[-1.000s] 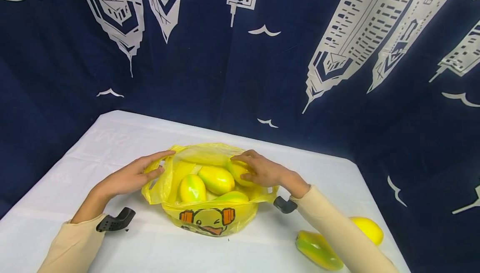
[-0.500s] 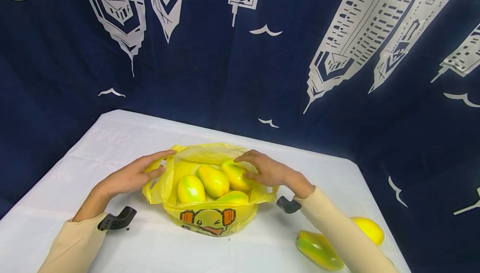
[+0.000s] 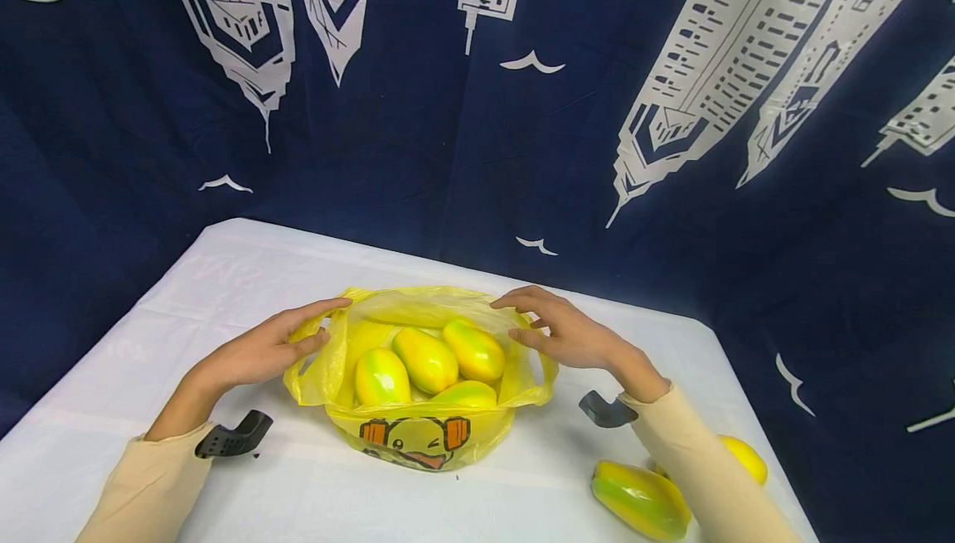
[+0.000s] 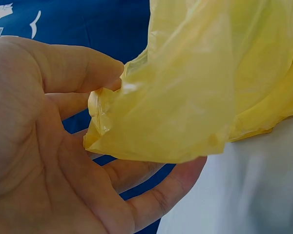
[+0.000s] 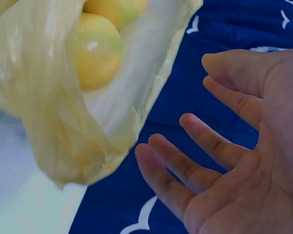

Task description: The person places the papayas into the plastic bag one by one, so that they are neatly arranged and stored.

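A yellow plastic bag [image 3: 418, 435] with a winking duck print stands with its mouth spread wide. Several yellow-green mangoes [image 3: 425, 361] lie inside it, one nearest the right hand [image 3: 477, 351]. My left hand [image 3: 264, 348] holds the bag's left handle edge; in the left wrist view the thumb lies against the plastic [image 4: 171, 117] and other fingers reach behind it. My right hand [image 3: 570, 332] hovers by the right handle, fingers spread and nothing in them. In the right wrist view a gap separates its fingers [image 5: 161, 170] from the bag.
At the right, a long yellow-green fruit [image 3: 642, 500] lies on the white tablecloth [image 3: 515, 493]. Another yellow fruit [image 3: 746, 458] is partly behind the right forearm. A navy curtain [image 3: 418, 178] with white building prints hangs beyond the table.
The right hand has let go of a mango inside the bag and drawn back to the right. That mango has settled beside the others. The left hand stays in place.
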A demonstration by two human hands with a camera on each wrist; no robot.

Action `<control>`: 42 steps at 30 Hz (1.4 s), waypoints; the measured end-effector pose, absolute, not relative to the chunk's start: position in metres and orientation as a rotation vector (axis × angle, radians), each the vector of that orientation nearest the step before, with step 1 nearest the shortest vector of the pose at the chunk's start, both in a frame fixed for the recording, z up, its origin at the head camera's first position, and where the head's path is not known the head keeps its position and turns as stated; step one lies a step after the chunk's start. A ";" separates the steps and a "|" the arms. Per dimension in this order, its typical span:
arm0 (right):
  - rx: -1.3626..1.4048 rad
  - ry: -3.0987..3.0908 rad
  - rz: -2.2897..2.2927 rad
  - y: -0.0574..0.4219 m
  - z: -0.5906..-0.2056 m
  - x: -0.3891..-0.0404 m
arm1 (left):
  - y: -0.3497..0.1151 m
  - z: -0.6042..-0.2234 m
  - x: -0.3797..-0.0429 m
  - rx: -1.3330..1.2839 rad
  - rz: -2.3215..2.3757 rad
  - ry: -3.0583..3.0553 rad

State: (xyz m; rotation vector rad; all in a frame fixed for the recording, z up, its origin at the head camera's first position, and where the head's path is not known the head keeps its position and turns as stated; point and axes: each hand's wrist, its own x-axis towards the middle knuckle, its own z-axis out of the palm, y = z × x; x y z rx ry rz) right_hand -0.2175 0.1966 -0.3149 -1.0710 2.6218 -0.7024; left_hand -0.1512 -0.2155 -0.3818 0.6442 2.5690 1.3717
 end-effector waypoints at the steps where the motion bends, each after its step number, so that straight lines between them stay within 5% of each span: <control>1: -1.063 2.629 -0.720 0.199 -0.314 -0.217 | -0.215 -0.382 -0.151 0.639 1.370 2.570; 42: -0.761 2.739 -0.814 0.375 -0.323 -0.155 | -0.213 -0.380 -0.149 0.634 1.378 2.563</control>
